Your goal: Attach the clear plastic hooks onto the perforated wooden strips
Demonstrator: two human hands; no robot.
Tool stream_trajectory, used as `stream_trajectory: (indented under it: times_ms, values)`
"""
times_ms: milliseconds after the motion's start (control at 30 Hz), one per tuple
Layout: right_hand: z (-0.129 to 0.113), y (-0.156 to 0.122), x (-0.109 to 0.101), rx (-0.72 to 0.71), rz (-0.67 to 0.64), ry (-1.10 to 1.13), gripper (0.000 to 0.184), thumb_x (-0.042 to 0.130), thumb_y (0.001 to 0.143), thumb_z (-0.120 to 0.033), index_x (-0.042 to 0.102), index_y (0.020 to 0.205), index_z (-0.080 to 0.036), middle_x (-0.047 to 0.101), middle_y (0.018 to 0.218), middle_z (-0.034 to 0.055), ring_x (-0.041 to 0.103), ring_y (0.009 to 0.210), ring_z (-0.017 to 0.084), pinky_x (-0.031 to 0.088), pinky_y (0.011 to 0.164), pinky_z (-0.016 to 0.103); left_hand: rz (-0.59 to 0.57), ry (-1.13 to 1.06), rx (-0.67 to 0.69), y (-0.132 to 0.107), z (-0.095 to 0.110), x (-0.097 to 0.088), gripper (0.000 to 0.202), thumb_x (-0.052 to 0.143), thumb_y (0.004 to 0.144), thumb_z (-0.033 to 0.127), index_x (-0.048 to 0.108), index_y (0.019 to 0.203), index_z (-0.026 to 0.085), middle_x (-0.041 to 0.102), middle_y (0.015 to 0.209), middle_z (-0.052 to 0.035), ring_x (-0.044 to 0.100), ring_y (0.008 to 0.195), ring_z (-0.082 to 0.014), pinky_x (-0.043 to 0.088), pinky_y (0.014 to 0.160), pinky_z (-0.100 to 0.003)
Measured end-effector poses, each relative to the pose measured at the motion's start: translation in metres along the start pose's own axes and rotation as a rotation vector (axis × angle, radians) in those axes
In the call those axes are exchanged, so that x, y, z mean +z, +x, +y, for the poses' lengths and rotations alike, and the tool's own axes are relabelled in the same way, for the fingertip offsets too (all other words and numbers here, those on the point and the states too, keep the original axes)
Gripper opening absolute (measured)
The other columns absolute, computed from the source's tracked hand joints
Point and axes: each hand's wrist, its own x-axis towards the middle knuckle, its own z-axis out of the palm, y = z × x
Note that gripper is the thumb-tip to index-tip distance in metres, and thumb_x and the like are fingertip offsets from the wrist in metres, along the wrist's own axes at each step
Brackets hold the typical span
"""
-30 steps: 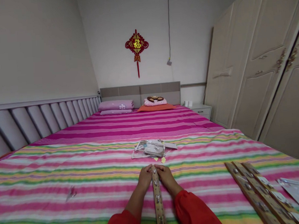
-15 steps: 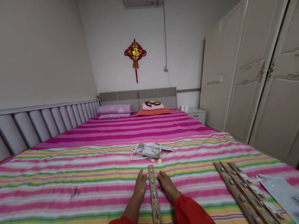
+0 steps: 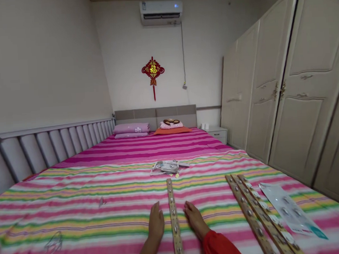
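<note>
A narrow wooden strip with a row of small metal pieces, which look like hooks, lies lengthwise on the striped bed cover. My left hand is just left of the strip, apart from it, fingers stretched forward. To the right of the strip, my right hand rests with its fingers extended and slightly bent; it holds nothing that I can see. Several similar wooden strips lie side by side further right, the outermost bearing white round pieces.
A clear plastic package with metal pieces lies far right. More plastic packaging sits beyond the strip, with small yellow scraps nearby. On the left are a small clear piece and crumpled clear plastic. A wardrobe stands right.
My view has tilted upward, showing more wall. Both hands have drawn back toward me along the strip and lie a little wider from it. The strip looks unmoved on the cover.
</note>
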Motion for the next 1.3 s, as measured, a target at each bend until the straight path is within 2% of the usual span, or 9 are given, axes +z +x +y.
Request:
stream_trajectory:
  times_ms: [100,200,267,367,500,767,967,1133,1300]
  values:
    - [-0.004,-0.022,-0.013,-0.080,0.065,-0.115,0.022,0.063,0.061,-0.035,0.068,0.077,-0.021,0.070,0.091,0.0091,0.061,0.101,0.027,0.046,0.094,0.041,-0.045,0.220,0.081,-0.028,0.004,-0.010,0.053,0.032,0.087,0.026,0.051,0.132,0.006,0.049,0.141,-0.0137,0.037,0.135,-0.0249,0.026,0.114,-0.038]
    - [-0.007,-0.047,-0.019,-0.162,0.084,-0.220,0.023,0.061,0.063,-0.027,0.073,0.081,-0.020,0.069,0.107,0.0127,0.058,0.112,0.030,0.039,0.105,0.044,-0.084,0.410,0.065,-0.050,0.011,-0.021,0.055,0.032,0.089,0.033,0.047,0.137,0.011,0.043,0.146,-0.0100,0.030,0.139,-0.0274,0.021,0.115,-0.044]
    - [-0.006,-0.065,-0.021,-0.246,0.072,-0.382,0.032,0.056,0.069,-0.027,0.074,0.094,-0.017,0.065,0.120,0.0151,0.055,0.118,0.030,0.038,0.107,0.042,-0.078,0.475,0.060,-0.062,0.013,-0.028,0.055,0.033,0.089,0.038,0.047,0.137,0.015,0.042,0.146,-0.0087,0.029,0.139,-0.0285,0.019,0.115,-0.046]
    - [0.002,-0.089,-0.023,-0.380,0.044,-0.699,0.044,0.043,0.083,-0.028,0.066,0.117,-0.014,0.059,0.131,0.0158,0.052,0.124,0.029,0.039,0.107,0.041,-0.025,0.505,0.089,-0.079,0.009,-0.037,0.054,0.036,0.088,0.040,0.048,0.137,0.020,0.042,0.146,-0.0055,0.027,0.140,-0.0287,0.019,0.115,-0.048]
    - [0.015,-0.111,-0.032,-0.473,0.051,-0.940,0.045,0.041,0.088,-0.033,0.059,0.128,-0.022,0.058,0.134,0.0091,0.049,0.127,0.032,0.037,0.108,0.049,0.041,0.522,0.093,-0.097,-0.005,-0.043,0.054,0.037,0.087,0.043,0.045,0.138,0.026,0.039,0.148,-0.0007,0.024,0.141,-0.0299,0.018,0.113,-0.053]
    - [0.021,-0.126,-0.050,-0.514,0.015,-1.119,0.046,0.046,0.088,-0.043,0.051,0.133,-0.033,0.051,0.139,0.0038,0.044,0.130,0.033,0.038,0.106,0.054,0.020,0.626,0.072,-0.109,-0.041,-0.045,0.054,0.044,0.083,0.042,0.046,0.136,0.030,0.038,0.147,0.0032,0.028,0.140,-0.0313,0.022,0.113,-0.052]
    - [0.029,-0.133,-0.059,-0.594,0.060,-1.173,0.048,0.043,0.090,-0.043,0.045,0.137,-0.034,0.049,0.141,0.0024,0.045,0.130,0.031,0.041,0.105,0.049,0.156,0.687,0.167,-0.122,-0.055,-0.040,0.048,0.044,0.085,0.038,0.052,0.132,0.032,0.045,0.144,0.0030,0.033,0.138,-0.0281,0.026,0.112,-0.046]
    - [0.037,-0.132,-0.063,-0.623,0.028,-1.262,0.050,0.038,0.092,-0.046,0.044,0.138,-0.029,0.048,0.142,0.0044,0.045,0.130,0.031,0.042,0.104,0.050,0.293,0.672,0.258,-0.128,-0.067,-0.033,0.043,0.040,0.088,0.032,0.056,0.128,0.030,0.052,0.139,0.0014,0.037,0.135,-0.0263,0.029,0.110,-0.046]
    - [0.031,-0.135,-0.058,-0.556,0.021,-1.324,0.052,0.034,0.094,-0.047,0.043,0.140,-0.025,0.045,0.144,0.0056,0.041,0.132,0.032,0.041,0.104,0.053,0.243,0.681,0.252,-0.129,-0.064,-0.036,0.046,0.039,0.088,0.032,0.053,0.131,0.026,0.048,0.143,-0.0014,0.036,0.135,-0.0279,0.028,0.110,-0.047]
